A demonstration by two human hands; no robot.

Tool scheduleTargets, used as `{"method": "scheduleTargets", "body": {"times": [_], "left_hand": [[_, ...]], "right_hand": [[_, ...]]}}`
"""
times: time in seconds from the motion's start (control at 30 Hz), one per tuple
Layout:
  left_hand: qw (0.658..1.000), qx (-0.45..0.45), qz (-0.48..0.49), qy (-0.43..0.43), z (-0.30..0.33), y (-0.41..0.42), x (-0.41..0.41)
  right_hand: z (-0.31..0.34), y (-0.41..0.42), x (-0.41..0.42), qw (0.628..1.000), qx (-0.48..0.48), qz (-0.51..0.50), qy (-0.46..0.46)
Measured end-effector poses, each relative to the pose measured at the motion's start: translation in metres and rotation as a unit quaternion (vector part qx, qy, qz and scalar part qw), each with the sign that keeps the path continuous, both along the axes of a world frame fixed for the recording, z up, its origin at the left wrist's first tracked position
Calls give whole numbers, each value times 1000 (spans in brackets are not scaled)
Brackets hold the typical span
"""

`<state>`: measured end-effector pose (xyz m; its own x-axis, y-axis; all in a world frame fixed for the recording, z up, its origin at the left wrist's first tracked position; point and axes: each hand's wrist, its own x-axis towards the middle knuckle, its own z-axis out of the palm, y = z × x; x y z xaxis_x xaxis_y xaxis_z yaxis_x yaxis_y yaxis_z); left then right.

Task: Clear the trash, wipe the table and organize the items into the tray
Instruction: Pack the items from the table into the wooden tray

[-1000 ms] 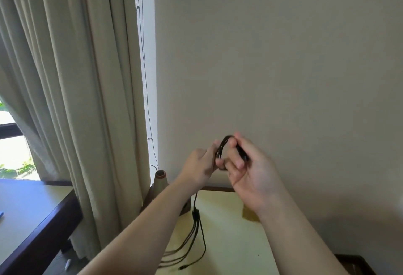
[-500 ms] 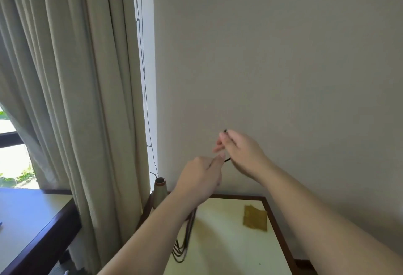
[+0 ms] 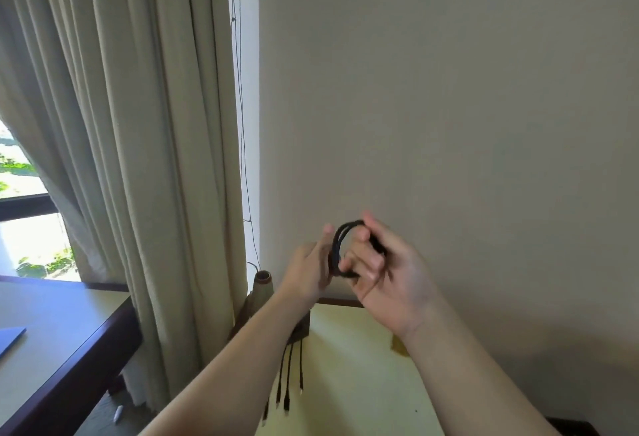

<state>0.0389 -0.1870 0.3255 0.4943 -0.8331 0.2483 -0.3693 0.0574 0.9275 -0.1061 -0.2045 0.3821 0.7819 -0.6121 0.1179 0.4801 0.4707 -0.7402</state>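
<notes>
Both hands are raised in front of the plain wall (image 3: 449,107), above the far left corner of the table (image 3: 352,366). A black cable (image 3: 337,249) is wound into a small coil of several turns, held in the air between the two hands. The coil stands roughly on edge, its loop upright, its long axis running top to bottom with a slight lean to the right at the top. The right hand (image 3: 387,273) has its fingers curled through and round the right side of the coil, thumb side uppermost, gripping it. The left hand (image 3: 307,269) lies against the coil's left side with fingers mostly extended upward; whether it pinches the strands cannot be told, since motion blur softens the fingertips. From below the left wrist the cable's loose end hangs straight down, splitting into several thin black leads (image 3: 288,380) whose plug tips point downward over the table's left edge. A small yellowish patch (image 3: 399,347) on the tabletop shows beside the right wrist. A tan cone-shaped object (image 3: 261,288) stands at the table's back left corner, against the curtain (image 3: 138,124). A second table (image 3: 52,332) sits at far left under the window.
</notes>
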Motion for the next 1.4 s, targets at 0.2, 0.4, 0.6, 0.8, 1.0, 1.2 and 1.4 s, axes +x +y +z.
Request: {"method": "scheduleTargets", "body": {"times": [0.2, 0.4, 0.6, 0.8, 1.0, 1.2, 1.4], "left_hand": [[998, 61, 10, 16, -39, 12, -38], [993, 69, -51, -85, -38, 31, -52], [920, 160, -16, -357, -18, 31, -34], [855, 204, -134, -457, -13, 26, -18], [905, 133, -121, -386, -31, 18, -16], [998, 43, -40, -22, -64, 19, -51], [919, 25, -22, 393, -91, 33, -93]], "right_hand": [[23, -19, 2, 980, -72, -180, -43], [3, -60, -15, 852, -381, -300, 197], [-52, -79, -31, 677, -561, -132, 458], [-86, -66, -43, 763, -413, 51, 494], [-81, -37, -51, 928, -174, 103, 314], [-84, -21, -40, 992, 50, 18, 114], [-116, -25, -35, 980, 122, -107, 118]]}}
